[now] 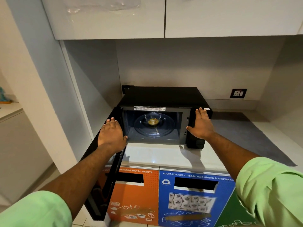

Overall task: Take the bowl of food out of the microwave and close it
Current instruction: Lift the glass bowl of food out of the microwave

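Note:
A black microwave (161, 95) stands on the white counter with its door (105, 169) swung wide open to the left. Inside, a clear glass bowl (152, 119) holding a little yellow food sits on the round glass turntable (155, 128), toward the back. My left hand (112, 134) hovers flat in front of the opening's left side, next to the door's hinge edge, fingers apart and empty. In front of the control panel on the right, my right hand (200, 124) is spread out with nothing in it. Neither hand touches the bowl.
White counter (157, 154) lies in front of the microwave, with a grey mat (242, 133) to the right. Orange and blue waste-bin fronts (195, 199) sit below. Wall cabinets (164, 17) hang overhead. A wall socket (238, 93) is at the back right.

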Available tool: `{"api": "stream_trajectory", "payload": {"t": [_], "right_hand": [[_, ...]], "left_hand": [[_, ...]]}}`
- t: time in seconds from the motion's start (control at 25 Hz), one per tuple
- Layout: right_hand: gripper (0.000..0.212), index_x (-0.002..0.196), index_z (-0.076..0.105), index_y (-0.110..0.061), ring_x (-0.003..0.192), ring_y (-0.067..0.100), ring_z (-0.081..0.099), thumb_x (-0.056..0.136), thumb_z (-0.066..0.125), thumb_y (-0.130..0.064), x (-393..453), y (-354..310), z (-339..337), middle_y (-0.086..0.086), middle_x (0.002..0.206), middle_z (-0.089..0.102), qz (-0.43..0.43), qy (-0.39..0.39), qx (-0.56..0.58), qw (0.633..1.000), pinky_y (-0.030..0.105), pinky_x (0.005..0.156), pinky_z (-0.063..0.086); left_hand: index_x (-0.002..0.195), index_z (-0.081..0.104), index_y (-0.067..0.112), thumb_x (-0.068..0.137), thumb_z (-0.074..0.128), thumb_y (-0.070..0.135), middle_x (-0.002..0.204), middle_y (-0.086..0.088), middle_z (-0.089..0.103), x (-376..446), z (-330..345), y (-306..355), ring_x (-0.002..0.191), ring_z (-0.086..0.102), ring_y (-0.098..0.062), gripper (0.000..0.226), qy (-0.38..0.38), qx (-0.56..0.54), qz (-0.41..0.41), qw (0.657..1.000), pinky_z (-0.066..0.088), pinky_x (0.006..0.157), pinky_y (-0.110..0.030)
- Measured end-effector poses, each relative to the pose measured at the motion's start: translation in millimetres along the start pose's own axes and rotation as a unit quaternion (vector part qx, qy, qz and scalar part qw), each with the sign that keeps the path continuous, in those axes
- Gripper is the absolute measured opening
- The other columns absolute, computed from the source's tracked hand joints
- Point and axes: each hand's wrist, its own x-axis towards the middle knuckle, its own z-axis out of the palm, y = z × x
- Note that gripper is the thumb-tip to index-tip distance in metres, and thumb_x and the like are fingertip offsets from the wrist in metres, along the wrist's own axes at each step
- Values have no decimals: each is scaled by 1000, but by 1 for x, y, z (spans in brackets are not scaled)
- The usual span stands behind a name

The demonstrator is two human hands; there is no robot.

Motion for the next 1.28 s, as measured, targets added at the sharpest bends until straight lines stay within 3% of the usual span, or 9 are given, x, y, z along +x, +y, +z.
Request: {"api": "stream_trajectory", "payload": {"t": [0.24,0.52,0.76,1.0,1.12,1.28], "right_hand": [[96,162,20,-12,160,29,14,88,76,-37,-22,-39,35,9,172,18,-34,81,108,990,46,129,22],[88,160,25,-16,154,28,30,90,74,-37,-22,-70,71,6,168,26,-60,-6,222,973,46,124,35],[77,159,30,-18,151,31,35,95,65,-43,23,-75,105,7,167,27,-5,-69,284,956,47,121,38],[60,156,38,-20,149,29,39,103,50,-45,74,-79,147,6,165,34,51,-60,369,926,43,118,36],[56,155,40,-20,147,26,42,105,46,-44,99,-77,173,5,163,39,66,-60,408,909,42,117,37],[49,149,50,-16,138,29,52,106,44,-39,137,-77,200,9,151,55,98,-46,460,881,41,116,41]], "left_hand": [[156,17,2,93,50,50,166,-17,17,14,14,40,156,9,-33,86,17,-72,20,997,12,127,-44],[154,25,6,95,51,47,165,-13,26,42,48,73,155,16,-31,76,-11,-222,-12,975,18,126,-43],[149,37,14,98,47,44,154,-11,43,83,81,94,143,40,-32,61,-49,-366,-87,925,37,115,-49],[142,46,17,101,41,43,141,-13,55,136,124,108,122,59,-35,48,-38,-487,-170,856,49,104,-50],[137,51,15,102,38,41,134,-12,60,161,153,114,118,58,-30,45,-11,-519,-175,837,49,101,-48],[141,50,11,104,37,35,143,-11,56,187,189,117,130,53,-29,46,20,-574,-180,798,41,110,-41]]}}
